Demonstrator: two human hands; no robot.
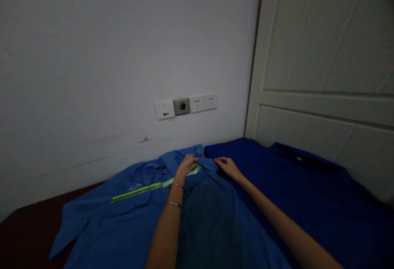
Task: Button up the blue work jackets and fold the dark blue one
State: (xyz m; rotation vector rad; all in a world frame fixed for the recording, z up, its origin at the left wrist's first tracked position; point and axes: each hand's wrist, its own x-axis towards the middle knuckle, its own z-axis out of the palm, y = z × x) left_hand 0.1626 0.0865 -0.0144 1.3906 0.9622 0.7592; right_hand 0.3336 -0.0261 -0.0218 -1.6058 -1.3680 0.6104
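Observation:
A blue work shirt (pixel 123 228) with a yellow-green and silver reflective stripe lies spread out before me, its collar toward the wall. My left hand (pixel 187 165), with two bangles on the wrist and forearm, is closed on the cloth near the collar, just above the stripe. To its right, my right hand (pixel 227 166) pinches the shirt's edge by the shoulder. Between the two hands the fabric is folded over. The shirt's chest pocket and some white lettering show on the left side.
A darker blue garment (pixel 295 191) lies at the right, beside the shirt. Both rest on a dark reddish-brown surface (pixel 30 228). Behind stands a white wall with a row of sockets (pixel 203 103); a pale panelled door (pixel 308 72) borders the right.

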